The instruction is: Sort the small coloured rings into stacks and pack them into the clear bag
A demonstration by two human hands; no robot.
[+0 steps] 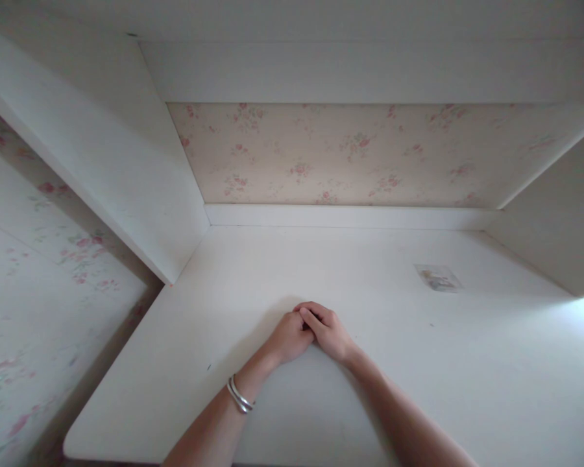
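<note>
My left hand (292, 336) and my right hand (327, 331) rest together on the white desk (311, 259), near its middle. The left one is curled closed, and the right one's fingers lap over it with the thumb folded on top. No object shows in either hand, though the palms are hidden. Two silver bangles (241, 395) circle my left wrist. Farther back on the right, apart from both hands, a small clear plastic packet (438, 278) lies flat; its contents are too small to make out.
White side panels stand at the left (102, 136) and right (559, 214) of the desk, and a white shelf (345, 68) crosses overhead. Flowered wallpaper (321, 155) covers the wall behind a low back strip (350, 216). The desk's rounded corner (73, 441) is at lower left.
</note>
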